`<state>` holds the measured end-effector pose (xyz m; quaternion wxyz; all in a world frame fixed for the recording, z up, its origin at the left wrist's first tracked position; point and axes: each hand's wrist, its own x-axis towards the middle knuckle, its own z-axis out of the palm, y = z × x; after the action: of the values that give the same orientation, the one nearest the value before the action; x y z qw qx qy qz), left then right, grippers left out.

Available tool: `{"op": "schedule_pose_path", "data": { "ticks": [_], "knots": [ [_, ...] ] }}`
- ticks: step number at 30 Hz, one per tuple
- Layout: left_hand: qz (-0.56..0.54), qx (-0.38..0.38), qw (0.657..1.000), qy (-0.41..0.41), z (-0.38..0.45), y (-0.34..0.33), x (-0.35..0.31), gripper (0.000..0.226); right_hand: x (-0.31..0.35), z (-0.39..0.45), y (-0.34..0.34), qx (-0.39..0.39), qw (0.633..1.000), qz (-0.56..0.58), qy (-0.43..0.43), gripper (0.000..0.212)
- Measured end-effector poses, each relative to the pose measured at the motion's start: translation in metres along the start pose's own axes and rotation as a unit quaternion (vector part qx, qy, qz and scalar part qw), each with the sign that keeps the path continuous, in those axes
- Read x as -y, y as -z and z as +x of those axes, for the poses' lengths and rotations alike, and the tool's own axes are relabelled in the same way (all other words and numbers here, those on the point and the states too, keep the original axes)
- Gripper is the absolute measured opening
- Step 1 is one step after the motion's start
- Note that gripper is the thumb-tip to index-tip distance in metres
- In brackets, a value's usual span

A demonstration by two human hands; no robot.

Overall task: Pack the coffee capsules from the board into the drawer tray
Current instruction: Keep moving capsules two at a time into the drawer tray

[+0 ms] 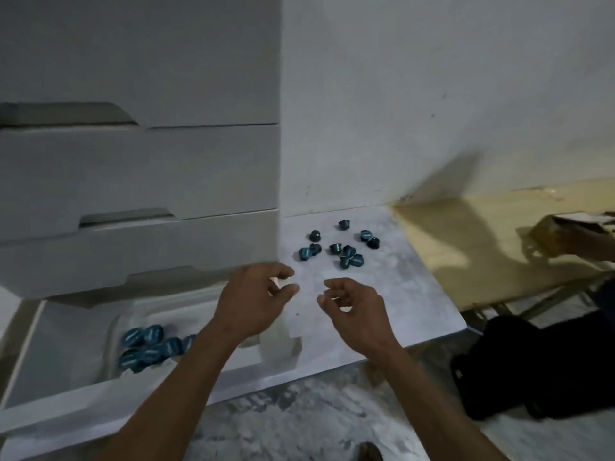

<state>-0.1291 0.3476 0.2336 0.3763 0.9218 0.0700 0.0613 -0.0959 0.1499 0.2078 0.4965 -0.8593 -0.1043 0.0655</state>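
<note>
Several dark blue coffee capsules [342,249] lie scattered on the far part of a white marbled board [392,294]. At lower left the bottom drawer [53,390] stands pulled out, and a clear tray [113,331] inside it holds several blue capsules [151,346]. My left hand [256,299] hovers over the drawer's right end and the board's left edge, fingers loosely curled, holding nothing. Just to its right, my right hand [354,309] hangs above the board with loosely curled fingers and nothing in it. Both hands are short of the scattered capsules.
A white drawer unit [139,168] rises at the left with two upper drawers pushed in. Beyond the board's right edge lies a wooden panel [482,241]. Another person's hand [585,247] holds a cardboard box [559,231] at far right, above a dark bag [532,364].
</note>
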Motion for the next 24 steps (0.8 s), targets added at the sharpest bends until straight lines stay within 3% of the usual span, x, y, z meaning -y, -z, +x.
{"op": "schedule_pose_path", "data": {
  "ticks": [5, 12, 17, 24],
  "knots": [
    [0.021, 0.021, 1.0, 0.004, 0.051, -0.08, -0.045, 0.031, -0.066, 0.04, 0.08, -0.021, 0.998, -0.055, -0.013, 0.026],
    [0.064, 0.03, 0.991, 0.11, 0.1, -0.181, -0.054, 0.033, -0.155, 0.12, 0.142, 0.074, 0.979, -0.188, 0.032, 0.032],
    [0.085, 0.014, 0.985, 0.152, 0.13, -0.219, -0.041, 0.038, -0.178, 0.179, 0.133, 0.171, 0.939, -0.277, 0.113, 0.037],
    [0.086, 0.029, 0.98, 0.176, 0.193, -0.266, -0.007, 0.046, -0.215, 0.24, 0.085, 0.212, 0.884, -0.348, 0.228, 0.053]
  ]
}}
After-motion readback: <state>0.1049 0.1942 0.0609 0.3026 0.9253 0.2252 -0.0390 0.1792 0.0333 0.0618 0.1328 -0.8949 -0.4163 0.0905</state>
